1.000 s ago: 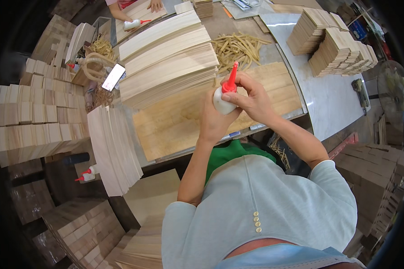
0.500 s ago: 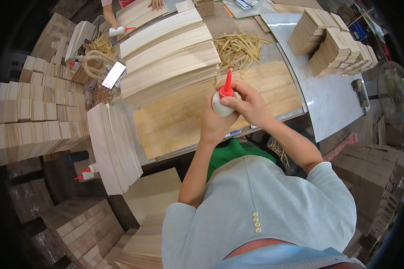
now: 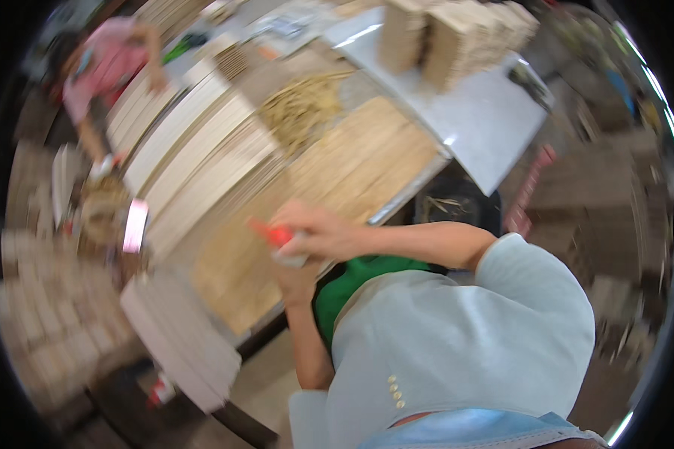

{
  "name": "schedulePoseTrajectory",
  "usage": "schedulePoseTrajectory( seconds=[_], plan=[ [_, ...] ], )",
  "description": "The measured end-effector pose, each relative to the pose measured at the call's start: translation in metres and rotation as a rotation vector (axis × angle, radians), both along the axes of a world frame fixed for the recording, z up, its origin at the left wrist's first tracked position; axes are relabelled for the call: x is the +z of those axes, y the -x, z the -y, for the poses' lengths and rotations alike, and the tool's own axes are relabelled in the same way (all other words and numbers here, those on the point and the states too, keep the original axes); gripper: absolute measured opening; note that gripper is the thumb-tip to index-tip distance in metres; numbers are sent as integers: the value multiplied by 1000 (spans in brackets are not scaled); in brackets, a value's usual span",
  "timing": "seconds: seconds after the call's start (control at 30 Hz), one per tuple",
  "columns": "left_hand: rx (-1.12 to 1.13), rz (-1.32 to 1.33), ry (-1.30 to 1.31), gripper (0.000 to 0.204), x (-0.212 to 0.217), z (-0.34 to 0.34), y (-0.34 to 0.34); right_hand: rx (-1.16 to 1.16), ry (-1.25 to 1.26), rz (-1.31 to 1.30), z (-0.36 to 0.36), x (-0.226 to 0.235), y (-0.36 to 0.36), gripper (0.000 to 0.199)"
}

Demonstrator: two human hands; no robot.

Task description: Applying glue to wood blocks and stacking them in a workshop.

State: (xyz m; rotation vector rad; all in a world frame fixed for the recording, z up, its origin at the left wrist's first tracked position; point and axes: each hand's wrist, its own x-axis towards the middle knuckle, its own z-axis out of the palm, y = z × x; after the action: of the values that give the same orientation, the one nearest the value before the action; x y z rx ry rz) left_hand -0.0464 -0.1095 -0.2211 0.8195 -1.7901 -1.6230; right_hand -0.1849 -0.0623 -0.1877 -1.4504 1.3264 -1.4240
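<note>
A white glue bottle [image 3: 290, 260] with a red pointed nozzle is held between my two hands, over the near edge of the worktable. My left hand [image 3: 297, 283] is closed round the bottle's body from below. My right hand [image 3: 323, 232] grips it near the red cap. The nozzle tilts up and to the left. Beneath it lies a wide light-brown wooden board [image 3: 352, 161]. Motion blur hides the exact finger positions.
Stacked wooden slats [image 3: 210, 165] stand beyond the board, with a heap of thin strips [image 3: 299, 112] beside them. A phone [image 3: 135, 224] sits at left. A co-worker in pink [image 3: 116, 63] reaches toward another bottle. Plank stacks [image 3: 180, 337] and a grey metal sheet [image 3: 472, 123] flank the board.
The whole view has swung round and blurred. Both hands have lowered the bottle toward my body and to the left, its nozzle now leaning left. More of the co-worker shows.
</note>
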Motion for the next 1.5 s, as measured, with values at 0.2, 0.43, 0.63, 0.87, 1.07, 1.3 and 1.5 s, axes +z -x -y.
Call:
schedulePoseTrajectory(
  seconds=[0.2, 0.43, 0.63, 0.87, 1.07, 1.3, 1.5],
  plan=[
    [151, 29, 14, 53, -43, 4, -34, -102, 189, -46, 20, -33, -37, 28],
    [449, 182, -49, 55, -127, 69, -121, -124, -147, -120, -19, -108, -60, 36],
    [690, 268, -40, 59, -139, 118, -163, -356, -761, -182, -165, -191, -57, 22],
    [601, 226, 36, 48, -182, 171, -198, -328, -930, -236, -199, -205, -120, 22],
    [507, 449, 61, 49, -185, 175, -192, -528, -890, -150, -195, -228, -130, 22],
    [605, 298, 52, 55, -193, 167, -195, -636, -894, -159, -194, -234, -122, 19],
    [679, 280, 48, 58, -190, 155, -188, -550, -979, -120, -193, -225, -113, 21]
  ],
)
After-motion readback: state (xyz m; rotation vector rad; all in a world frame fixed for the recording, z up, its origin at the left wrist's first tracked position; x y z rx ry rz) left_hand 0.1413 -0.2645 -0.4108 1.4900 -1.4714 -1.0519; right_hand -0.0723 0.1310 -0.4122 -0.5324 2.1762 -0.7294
